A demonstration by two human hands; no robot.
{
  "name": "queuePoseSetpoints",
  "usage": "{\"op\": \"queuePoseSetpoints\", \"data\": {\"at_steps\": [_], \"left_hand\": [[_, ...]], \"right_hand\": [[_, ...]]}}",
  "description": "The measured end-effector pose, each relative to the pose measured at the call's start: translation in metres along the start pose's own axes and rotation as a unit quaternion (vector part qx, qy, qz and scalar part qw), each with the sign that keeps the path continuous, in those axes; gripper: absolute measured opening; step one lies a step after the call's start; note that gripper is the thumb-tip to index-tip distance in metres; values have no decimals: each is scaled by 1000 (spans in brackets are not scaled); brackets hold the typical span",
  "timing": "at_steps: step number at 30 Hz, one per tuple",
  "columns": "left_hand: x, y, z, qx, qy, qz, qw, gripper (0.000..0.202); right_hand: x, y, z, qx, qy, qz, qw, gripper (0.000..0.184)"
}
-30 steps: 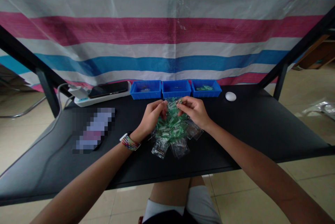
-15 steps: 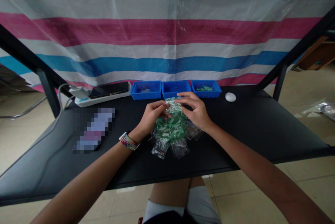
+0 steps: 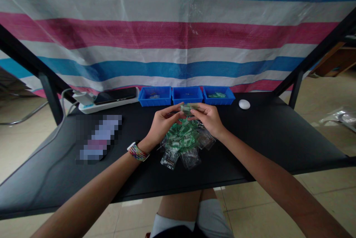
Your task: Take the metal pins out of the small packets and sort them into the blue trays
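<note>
Between my two hands is a small clear plastic bag point(image 3: 186, 109) with a greenish look; what is inside is too small to tell. My left hand point(image 3: 164, 122) pinches its left side between thumb and fingers. On the other side, my right hand point(image 3: 209, 118) grips it the same way. Just below lies a heap of green plastic packets point(image 3: 182, 136), partly covered by my hands. Around the near side of the heap are clear small bags point(image 3: 170, 157), some with dark or brownish bits in them.
Three blue bins stand in a row behind my hands: left point(image 3: 155, 96), middle point(image 3: 187, 95) and right point(image 3: 218, 95), holding small pieces. A white egg-shaped object point(image 3: 244, 104) lies rightward. Leftward are a power strip point(image 3: 108, 101) with a dark phone point(image 3: 115, 95) and a blurred-out item point(image 3: 101, 138).
My right fingers have come down and closed onto the bag, which is now more folded or turned between both hands. The heap and bins stay as they were.
</note>
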State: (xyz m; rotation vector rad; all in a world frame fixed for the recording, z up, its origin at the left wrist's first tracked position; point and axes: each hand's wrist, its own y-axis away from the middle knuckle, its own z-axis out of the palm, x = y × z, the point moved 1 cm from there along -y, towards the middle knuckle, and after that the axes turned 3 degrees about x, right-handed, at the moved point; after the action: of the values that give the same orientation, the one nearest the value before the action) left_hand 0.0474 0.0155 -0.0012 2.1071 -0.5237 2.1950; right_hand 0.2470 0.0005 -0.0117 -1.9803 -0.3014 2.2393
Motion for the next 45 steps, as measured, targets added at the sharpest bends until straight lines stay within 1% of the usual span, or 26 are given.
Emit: {"op": "queuePoseSetpoints", "data": {"at_steps": [2, 3, 5, 7, 9, 11, 12, 13, 16, 17, 18, 20, 22, 23, 24, 25, 26, 27, 28, 30, 31, 33, 36, 38, 42, 45], "left_hand": [[-3, -1, -1, 6, -1, 2, 1000, 62], [-4, -1, -1, 7, -6, 3, 1000, 64], [-5, -2, -3, 7, -19, 7, 1000, 57], [-5, -1, -3, -2, -27, 9, 1000, 48], [-4, 0, -2, -16, -29, 11, 999, 43], [-2, 2, -1, -26, -32, 13, 999, 43], [-1, 2, 0, -28, -33, 14, 999, 43], [-1, 3, 0, -30, -36, 15, 999, 43], [-2, 3, 0, -31, -51, 18, 998, 45], [-2, 2, -1, -29, -63, 21, 997, 44], [-2, 2, -2, -27, -81, 29, 996, 44], [-2, 2, -4, -33, -142, 62, 987, 39], [0, 4, -5, -65, -214, 111, 968, 34], [1, 4, -5, -89, -243, 137, 956, 33], [1, 5, -4, -116, -263, 159, 944, 32], [1, 7, -2, -142, -277, 178, 934, 32], [1, 7, -1, -165, -287, 193, 924, 33], [1, 8, 1, -184, -297, 207, 914, 33], [0, 9, 2, -197, -309, 218, 905, 32], [-2, 10, 5, -207, -331, 233, 891, 31], [-3, 10, 6, -207, -339, 237, 887, 31], [-4, 10, 7, -204, -346, 240, 884, 30], [-4, 10, 7, -202, -346, 239, 884, 29], [-4, 10, 7, -202, -349, 239, 883, 29], [-5, 10, 7, -202, -354, 243, 880, 30], [-6, 10, 7, -200, -352, 242, 882, 30]], "right_hand": [[-3, -5, -9, 47, 16, -25, 998, 44], [-5, -8, -17, 79, 31, -48, 995, 44], [-13, -15, -38, 155, 81, -112, 978, 45], [-23, -23, -64, 220, 161, -182, 945, 48], [-29, -29, -89, 272, 254, -247, 895, 50], [-30, -34, -108, 299, 357, -277, 840, 53], [-28, -36, -114, 293, 413, -272, 818, 54], [-24, -38, -118, 264, 468, -252, 805, 54], [-9, -42, -118, 118, 583, -152, 789, 51], [-6, -42, -115, 87, 598, -130, 786, 51], [-5, -42, -113, 77, 603, -122, 785, 51], [-11, -41, -110, 105, 593, -148, 784, 49], [-23, -38, -108, 136, 570, -189, 788, 41], [-29, -36, -108, 133, 556, -197, 796, 35], [-34, -34, -108, 111, 539, -190, 813, 28], [-38, -33, -108, 71, 519, -166, 835, 23], [-41, -31, -108, 16, 495, -124, 860, 22], [-42, -29, -107, -50, 468, -67, 880, 23], [-42, -27, -107, -118, 441, -2, 890, 25], [-40, -23, -107, -227, 398, 113, 882, 28], [-39, -22, -106, -259, 386, 151, 872, 28], [-38, -21, -106, -288, 378, 184, 860, 24], [-37, -22, -107, -301, 382, 185, 854, 14], [-38, -22, -110, -294, 378, 187, 858, 10], [-43, -20, -118, -216, 326, 185, 902, 12], [-50, -21, -115, -156, 277, 159, 935, 17]]}}
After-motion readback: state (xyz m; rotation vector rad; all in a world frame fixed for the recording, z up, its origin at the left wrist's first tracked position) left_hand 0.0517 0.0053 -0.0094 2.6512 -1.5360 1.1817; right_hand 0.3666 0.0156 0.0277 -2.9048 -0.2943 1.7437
